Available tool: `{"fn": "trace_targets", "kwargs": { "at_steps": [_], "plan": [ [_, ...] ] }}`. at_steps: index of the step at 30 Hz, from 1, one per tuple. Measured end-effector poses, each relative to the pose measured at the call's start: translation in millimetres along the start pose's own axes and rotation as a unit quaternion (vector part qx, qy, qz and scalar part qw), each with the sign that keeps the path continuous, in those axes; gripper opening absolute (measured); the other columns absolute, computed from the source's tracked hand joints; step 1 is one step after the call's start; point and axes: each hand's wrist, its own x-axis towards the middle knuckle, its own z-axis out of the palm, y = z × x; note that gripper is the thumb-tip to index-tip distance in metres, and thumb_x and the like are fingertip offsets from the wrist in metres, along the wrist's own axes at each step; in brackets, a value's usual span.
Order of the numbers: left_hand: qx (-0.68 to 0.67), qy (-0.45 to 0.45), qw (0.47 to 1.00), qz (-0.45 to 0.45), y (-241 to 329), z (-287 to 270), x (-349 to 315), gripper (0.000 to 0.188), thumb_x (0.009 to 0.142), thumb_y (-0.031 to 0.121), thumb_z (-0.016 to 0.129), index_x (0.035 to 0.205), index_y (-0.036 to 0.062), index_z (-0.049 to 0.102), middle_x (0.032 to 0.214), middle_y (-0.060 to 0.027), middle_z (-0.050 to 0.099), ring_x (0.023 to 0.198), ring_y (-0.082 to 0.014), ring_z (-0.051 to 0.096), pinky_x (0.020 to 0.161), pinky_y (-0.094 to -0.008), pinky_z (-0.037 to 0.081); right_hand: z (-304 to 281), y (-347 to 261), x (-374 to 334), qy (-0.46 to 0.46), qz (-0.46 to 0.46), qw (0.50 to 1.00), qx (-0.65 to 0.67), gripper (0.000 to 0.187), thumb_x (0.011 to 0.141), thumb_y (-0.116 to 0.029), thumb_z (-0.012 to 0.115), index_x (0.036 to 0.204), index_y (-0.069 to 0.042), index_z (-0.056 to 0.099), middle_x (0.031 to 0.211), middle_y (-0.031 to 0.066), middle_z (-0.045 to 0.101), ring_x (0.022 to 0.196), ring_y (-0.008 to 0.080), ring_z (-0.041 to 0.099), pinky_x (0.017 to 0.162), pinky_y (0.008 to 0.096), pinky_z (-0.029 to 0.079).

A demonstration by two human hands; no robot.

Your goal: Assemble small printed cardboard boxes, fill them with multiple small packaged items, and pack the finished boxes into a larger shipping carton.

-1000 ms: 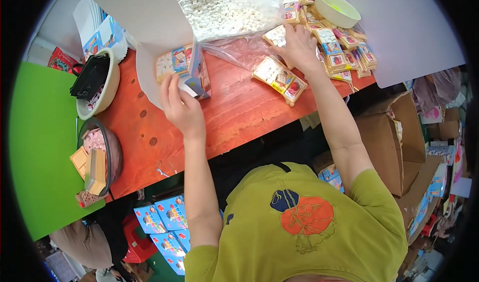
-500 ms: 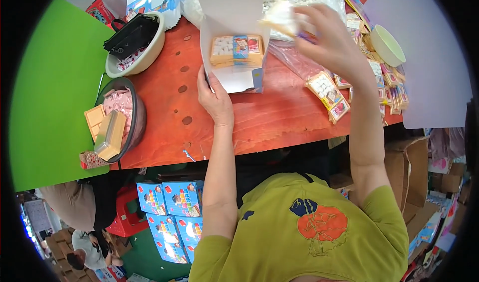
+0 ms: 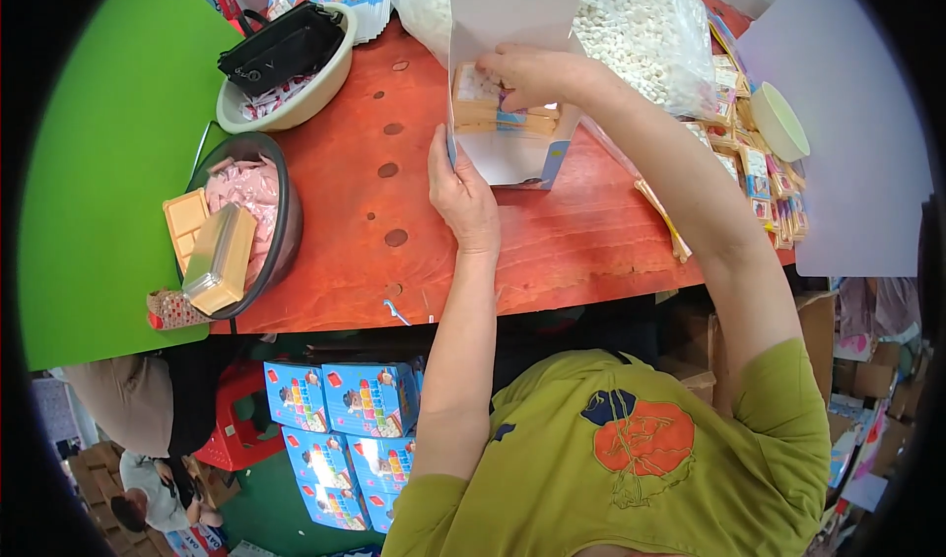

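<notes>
An open cardboard box [image 3: 517, 10], white inside with its lid flap raised, stands on the red wooden table in front of me. My left hand [image 3: 463, 197] grips its near left edge, thumb on the front panel. Reaching into the box from the right, my right hand [image 3: 537, 72] has its fingers bent over a snack pack [image 3: 505, 100], with a bit of purple showing beneath them. Other flat snack packs [image 3: 537, 124] with tan trays lie stacked inside, partly covered by that hand.
Piled snack packs [image 3: 754, 178] and a pale green bowl [image 3: 779, 122] lie at right. Behind the box sits a clear bag of white pieces [image 3: 645, 40]. At left are a cream basin [image 3: 330, 89] with a black bag [image 3: 286, 57] and a dark basin [image 3: 288, 227] of pink packets. Blue boxes [image 3: 370, 399] are stacked below.
My right hand has carried a snack pack leftward and down into the box. My left hand still holds the box. The whole view has shifted a little.
</notes>
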Motion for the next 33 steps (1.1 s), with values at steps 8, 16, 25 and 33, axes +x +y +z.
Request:
{"fn": "trace_targets", "kwargs": {
  "at_steps": [8,16,25,33],
  "plan": [
    [0.046,0.003,0.998,-0.046,5.5,5.5,-2.0,0.042,0.1,0.005,0.051,0.141,-0.005,0.052,0.142,-0.025,0.056,0.132,-0.0387,0.054,0.11,-0.0445,0.043,11.6,-20.2,2.7,-0.019,0.014,0.983,-0.184,0.102,0.072,-0.042,0.087,0.149,0.002,0.036,0.127,0.016,0.061,0.112,0.0351,0.063,0.094,0.0457,0.055],
    [0.05,-0.082,0.993,-0.072,5.7,-13.5,0.1,0.062,0.082,-0.014,0.043,0.142,-0.0015,0.053,0.139,-0.0212,0.06,0.131,-0.0352,0.056,0.111,-0.043,0.043,20.6,-51.9,22.0,-0.206,0.09,0.877,-0.425,0.133,0.075,-0.058,0.083,0.161,0.003,0.002,0.11,0.0107,0.072,0.093,0.0279,0.072,0.064,0.0483,0.06],
    [0.049,-0.06,0.997,-0.005,-12.5,0.2,-5.8,0.062,0.081,-0.01,0.043,0.144,-0.0067,0.046,0.144,-0.026,0.053,0.136,-0.0365,0.051,0.115,-0.0424,0.039,12.5,-10.4,1.4,-0.058,0.027,0.982,-0.177,0.13,0.069,-0.047,0.09,0.163,-0.012,0.007,0.108,0.0154,0.074,0.093,0.0333,0.073,0.078,0.0455,0.058],
    [0.03,-0.075,0.995,-0.062,-12.6,-24.0,-6.6,0.062,0.085,-0.001,0.047,0.147,-0.0087,0.04,0.145,-0.0282,0.05,0.136,-0.0377,0.05,0.115,-0.042,0.038,-45.7,-6.8,-75.8,0.212,-0.075,0.974,0.027,0.061,0.088,-0.042,0.072,0.135,-0.004,0.06,0.113,0.0202,0.071,0.107,0.0333,0.068,0.094,0.0406,0.052]
  ]
}}
